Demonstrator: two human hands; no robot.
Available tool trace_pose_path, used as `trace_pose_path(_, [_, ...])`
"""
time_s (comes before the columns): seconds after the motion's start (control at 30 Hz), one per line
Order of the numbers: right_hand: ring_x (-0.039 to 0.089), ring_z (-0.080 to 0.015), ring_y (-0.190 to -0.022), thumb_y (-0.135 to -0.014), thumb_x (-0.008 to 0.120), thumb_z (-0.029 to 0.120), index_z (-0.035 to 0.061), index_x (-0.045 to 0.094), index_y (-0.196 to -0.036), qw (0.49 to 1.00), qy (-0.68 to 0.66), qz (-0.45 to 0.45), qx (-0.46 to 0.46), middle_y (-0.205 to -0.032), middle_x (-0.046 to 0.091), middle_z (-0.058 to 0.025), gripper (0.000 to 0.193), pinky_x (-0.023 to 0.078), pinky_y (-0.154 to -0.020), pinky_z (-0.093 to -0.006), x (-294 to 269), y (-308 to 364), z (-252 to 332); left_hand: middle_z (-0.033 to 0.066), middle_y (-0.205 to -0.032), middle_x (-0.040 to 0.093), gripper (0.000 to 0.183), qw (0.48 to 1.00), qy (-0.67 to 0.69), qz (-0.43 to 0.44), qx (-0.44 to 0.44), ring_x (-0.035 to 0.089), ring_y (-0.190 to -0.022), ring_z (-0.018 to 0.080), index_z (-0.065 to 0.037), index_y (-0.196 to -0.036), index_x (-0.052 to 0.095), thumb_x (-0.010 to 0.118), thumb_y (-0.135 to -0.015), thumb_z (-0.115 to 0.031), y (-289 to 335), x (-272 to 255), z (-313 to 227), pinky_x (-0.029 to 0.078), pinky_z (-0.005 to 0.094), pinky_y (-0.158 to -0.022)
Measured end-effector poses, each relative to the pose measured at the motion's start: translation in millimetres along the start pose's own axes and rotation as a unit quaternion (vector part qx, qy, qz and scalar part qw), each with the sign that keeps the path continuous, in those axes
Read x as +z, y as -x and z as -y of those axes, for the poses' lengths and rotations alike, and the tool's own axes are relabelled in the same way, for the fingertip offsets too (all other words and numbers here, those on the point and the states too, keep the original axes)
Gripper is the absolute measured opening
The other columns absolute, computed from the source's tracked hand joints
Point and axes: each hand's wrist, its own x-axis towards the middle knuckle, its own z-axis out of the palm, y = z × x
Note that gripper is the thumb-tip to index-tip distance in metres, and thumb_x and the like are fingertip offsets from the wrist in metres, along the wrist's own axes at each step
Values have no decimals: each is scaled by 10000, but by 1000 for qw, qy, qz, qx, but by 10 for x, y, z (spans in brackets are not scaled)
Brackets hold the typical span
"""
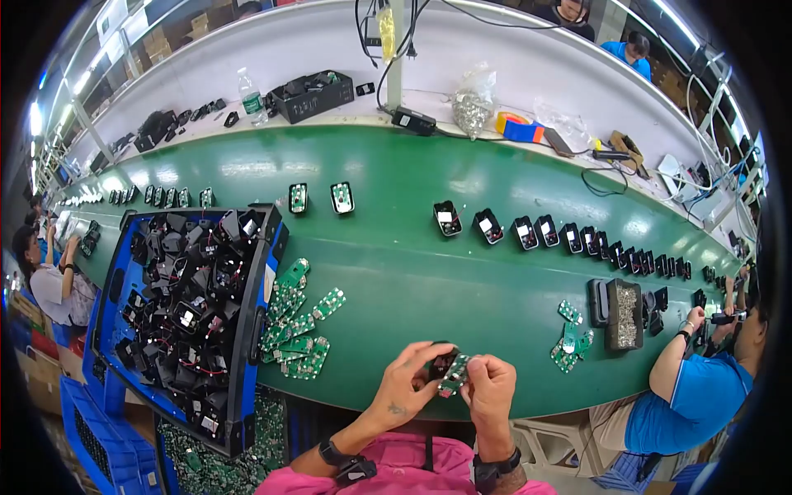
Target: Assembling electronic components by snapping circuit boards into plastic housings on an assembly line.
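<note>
- Head view: the left grip [398, 388] was found grasping a small black housing [443, 361] between thumb and fingers.
- Head view: the right grip [492, 391] was pinching a green circuit board [454, 378] by its edge. The board lay between the two grips, in front of the housing; whether it touched the housing could not be told.
- Below both grips ran the near edge of a green surface [396, 280].
- Left of the left grip, loose green boards [299, 330] were heaped; beyond them stood a blue crate [124, 272] of black casings [190, 309].
- Ahead and to the right of the grips, a row of black cases [525, 233] was noted.
- Right of the right grip lay a smaller board group [571, 340], near a dark tray [612, 301] of small pieces.
</note>
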Motion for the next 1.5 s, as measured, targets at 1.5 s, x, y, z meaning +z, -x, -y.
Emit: trace_pose_path(1.5, [716,-217,-748,-984,560,108,22,623,-1290,924,333,41,-185,-928,720,-179,324,550,-667,-332,376,-384,-93,137,-988,692,433,984,-162,-74,4,685,-841,132,-15,-1404,500,500,-972,-15,-336,-66,-28,594,296,-643])
